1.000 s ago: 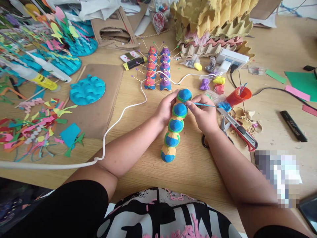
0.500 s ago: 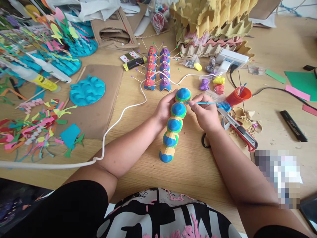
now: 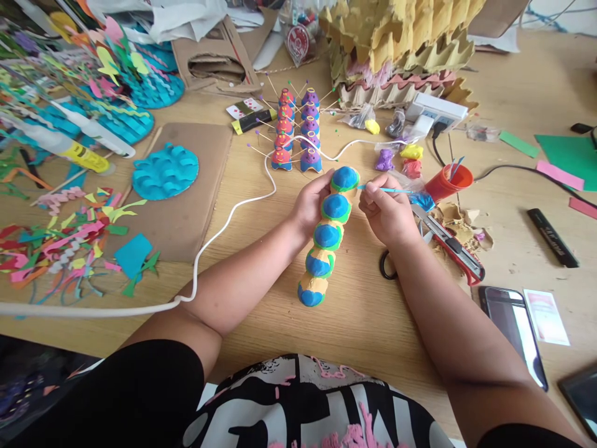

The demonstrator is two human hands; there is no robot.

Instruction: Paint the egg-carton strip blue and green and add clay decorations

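A strip of egg-carton cups (image 3: 328, 236) with blue and green domes slants across the middle of the view. My left hand (image 3: 311, 202) is closed around the left side of its far end; some of the fingers are hidden behind it. To the right of the strip, my right hand (image 3: 385, 208) pinches a thin light-blue stick (image 3: 394, 190). The stick's tip points left at the farthest cup; whether it touches the cup I cannot tell. Beyond the hands stand two rows of painted cups with faces, one red (image 3: 282, 140) and one purple (image 3: 310, 142), with pins sticking out.
A white cable (image 3: 233, 208) crosses the table at left. Paper scraps (image 3: 69, 242) and a cardboard sheet (image 3: 181, 218) with a blue disc (image 3: 165, 172) lie left. To the right are an orange cup (image 3: 445, 185), a box cutter (image 3: 454, 246) and a phone (image 3: 513, 330). Egg trays (image 3: 396, 43) are stacked behind.
My right hand has drawn back slightly to the right with the stick, away from the far cup. The strip's near end has shifted a little left. My left hand keeps its hold.
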